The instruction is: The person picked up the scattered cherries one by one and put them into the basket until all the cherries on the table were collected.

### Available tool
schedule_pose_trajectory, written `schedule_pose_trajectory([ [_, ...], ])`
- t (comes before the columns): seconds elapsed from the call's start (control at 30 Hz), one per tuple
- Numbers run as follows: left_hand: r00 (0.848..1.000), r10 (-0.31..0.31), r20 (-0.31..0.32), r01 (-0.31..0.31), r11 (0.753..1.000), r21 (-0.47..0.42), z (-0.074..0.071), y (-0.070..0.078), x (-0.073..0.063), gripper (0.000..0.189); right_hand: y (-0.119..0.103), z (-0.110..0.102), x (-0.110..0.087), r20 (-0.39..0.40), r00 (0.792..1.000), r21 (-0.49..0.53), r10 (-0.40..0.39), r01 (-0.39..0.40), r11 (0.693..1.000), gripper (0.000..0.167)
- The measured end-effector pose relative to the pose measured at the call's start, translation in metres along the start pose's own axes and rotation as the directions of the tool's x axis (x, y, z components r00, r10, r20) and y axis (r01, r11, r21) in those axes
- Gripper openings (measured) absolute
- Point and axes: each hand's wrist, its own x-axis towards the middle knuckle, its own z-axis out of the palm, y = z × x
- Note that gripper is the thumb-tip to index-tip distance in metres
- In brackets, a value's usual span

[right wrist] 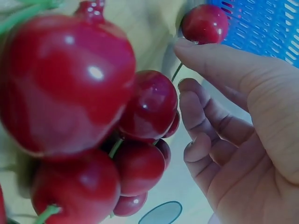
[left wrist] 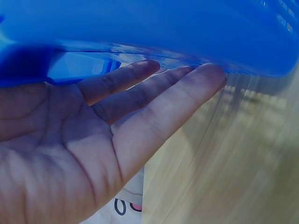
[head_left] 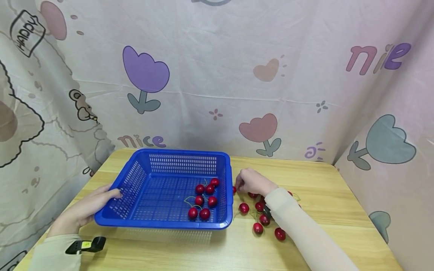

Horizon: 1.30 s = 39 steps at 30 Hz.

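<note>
A blue plastic basket (head_left: pixel 169 225) with slotted walls stands on the wooden table, and several red cherries (head_left: pixel 205 214) with green stems lie in its right half. My left hand (head_left: pixel 89 206) holds the basket's left rim, thumb on top; in the left wrist view its long fingers (left wrist: pixel 154 116) reach under the rim. Just right of the basket is my right hand (head_left: pixel 252 182), beside a single cherry (right wrist: pixel 204 24) near the basket wall. Its thumb comes close to that cherry and its stem, with a gap between thumb and fingertips in the right wrist view.
More loose cherries (head_left: pixel 258 228) lie on the table (head_left: pixel 325 195) around and under my right forearm, which hides part of them. A printed curtain (head_left: pixel 210 75) hangs behind the table and along both sides.
</note>
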Motion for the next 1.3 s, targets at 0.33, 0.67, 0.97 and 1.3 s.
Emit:
schedule_pose_trajectory([
  [0.33,1.0,0.009,0.006,-0.009,1.0,-0.011,0.0,0.0,-0.001,0.075,0.001,-0.01,-0.002,-0.02,0.999,0.004,0.047,-0.047,0.999,0.012],
  [0.67,0.999,0.024,0.024,-0.023,0.999,-0.027,0.0,-0.002,-0.001,0.074,0.005,-0.022,-0.006,-0.057,0.998,0.018,0.042,-0.041,0.999,0.009],
  [0.97,1.0,0.023,0.015,-0.023,1.0,-0.016,0.0,-0.001,-0.001,0.074,0.008,-0.043,-0.008,-0.114,0.991,0.017,0.063,-0.061,0.998,0.006],
  [1.3,1.0,0.017,0.013,-0.017,1.0,-0.014,0.0,-0.001,-0.001,0.075,0.007,-0.065,-0.012,-0.206,0.978,0.023,0.026,-0.022,1.0,0.005],
])
